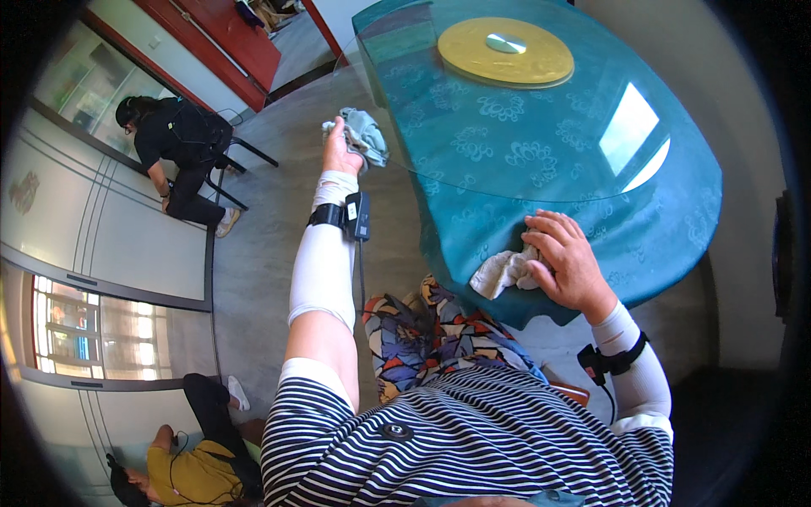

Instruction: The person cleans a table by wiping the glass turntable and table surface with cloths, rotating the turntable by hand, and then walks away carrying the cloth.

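My left hand [343,147] holds a crumpled grey-blue cloth [364,134] beside the left edge of the round glass tabletop [507,149]. A second cloth, beige and rumpled [500,274], lies on the near part of the teal patterned tablecloth [659,234]. Over that cloth rests my right hand [561,256], its fingers spread and reaching to the front rim of the glass; whether they grip the cloth is hidden. A yellow round turntable base [462,47] with a silver centre disc [505,43] shows at the table's far side.
At the left, a person in black [184,136] sits on a black-legged stool by sliding panels [127,234]. Another person in a yellow top [196,472] is at the lower left. A red door [222,41] stands at the upper left. A wall [747,127] curves along the right.
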The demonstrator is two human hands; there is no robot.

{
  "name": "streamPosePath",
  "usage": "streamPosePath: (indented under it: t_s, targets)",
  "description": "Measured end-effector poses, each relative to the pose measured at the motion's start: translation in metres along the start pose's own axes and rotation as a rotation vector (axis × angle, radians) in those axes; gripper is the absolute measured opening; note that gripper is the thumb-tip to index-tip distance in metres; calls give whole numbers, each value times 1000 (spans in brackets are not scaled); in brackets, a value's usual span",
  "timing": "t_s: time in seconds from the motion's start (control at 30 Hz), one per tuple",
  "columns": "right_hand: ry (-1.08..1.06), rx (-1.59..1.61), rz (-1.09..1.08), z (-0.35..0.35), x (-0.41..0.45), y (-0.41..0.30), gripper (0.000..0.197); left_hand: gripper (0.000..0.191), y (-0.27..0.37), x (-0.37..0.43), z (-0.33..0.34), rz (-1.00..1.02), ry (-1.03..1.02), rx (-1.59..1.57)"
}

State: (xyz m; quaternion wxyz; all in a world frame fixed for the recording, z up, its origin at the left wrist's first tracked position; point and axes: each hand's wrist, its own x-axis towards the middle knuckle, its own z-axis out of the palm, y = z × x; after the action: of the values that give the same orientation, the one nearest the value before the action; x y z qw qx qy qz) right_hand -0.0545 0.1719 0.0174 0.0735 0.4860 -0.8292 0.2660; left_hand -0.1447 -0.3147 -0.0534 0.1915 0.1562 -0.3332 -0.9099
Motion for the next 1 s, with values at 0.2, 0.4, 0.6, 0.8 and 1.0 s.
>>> streamPosePath:
  t_s: [0.2, 0.4, 0.6, 0.8, 1.0]
  targets:
    - [-3, 18, -4, 1, 0, 1, 34, 26, -19, -32, -5, -115, -81, 183]
    - [10, 6, 15, -1, -3, 3, 35, 26, -39, -87, 21, -181, -123, 206]
    - [3, -31, 35, -1, -5, 4, 35, 31, -26, -61, 23, -170, -174, 135]
    - [7, 32, -24, 4, 4, -1, 35, 36, 24, 0, -26, -51, -136, -98]
    - [-2, -12, 14, -1, -1, 0, 35, 41, -25, -62, 17, -86, -68, -21]
